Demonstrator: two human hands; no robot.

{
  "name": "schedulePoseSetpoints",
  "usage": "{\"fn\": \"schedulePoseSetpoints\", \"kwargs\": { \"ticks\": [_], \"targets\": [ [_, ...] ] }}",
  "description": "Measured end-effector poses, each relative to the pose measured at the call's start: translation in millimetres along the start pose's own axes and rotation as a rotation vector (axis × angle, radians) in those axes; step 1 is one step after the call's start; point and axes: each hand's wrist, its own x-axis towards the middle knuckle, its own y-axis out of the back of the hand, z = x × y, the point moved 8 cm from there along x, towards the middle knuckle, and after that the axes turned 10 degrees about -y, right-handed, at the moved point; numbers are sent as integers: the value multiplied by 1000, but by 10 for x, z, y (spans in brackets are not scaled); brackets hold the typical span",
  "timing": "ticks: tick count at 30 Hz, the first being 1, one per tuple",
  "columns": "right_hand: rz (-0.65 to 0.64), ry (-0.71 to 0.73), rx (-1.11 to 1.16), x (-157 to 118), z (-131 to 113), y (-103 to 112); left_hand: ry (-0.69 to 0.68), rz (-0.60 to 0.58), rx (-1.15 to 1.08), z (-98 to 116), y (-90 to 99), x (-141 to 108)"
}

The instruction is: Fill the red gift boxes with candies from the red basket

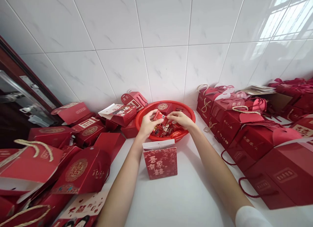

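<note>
Both my hands are over a red plastic basket [192,117] by the wall, which holds small red-wrapped sweets [166,131]. Between thumb and fingers my left hand [147,123] grips a small red candy packet [159,115]. My right hand [181,119] is closed in a pinch at the packet's right side; its fingertips partly cover what they hold. A red gift box [160,163] with white characters stands upright on the white surface, between my forearms and in front of the basket. Its top appears open, with a pale flap at the back.
Piled to the left are red gift boxes [81,170], some with rope handles. On the right stand rows of closed red boxes [259,143] with cord handles. Behind is a white tiled wall [166,67]; a dark door [14,99] with keys is at far left.
</note>
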Motion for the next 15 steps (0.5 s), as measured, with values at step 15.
{"fn": "schedulePoseSetpoints", "kwargs": {
  "ticks": [15],
  "targets": [
    [117,390,413,-175,-400,-56,69,-53,-110,-15,-69,1]
  ]
}}
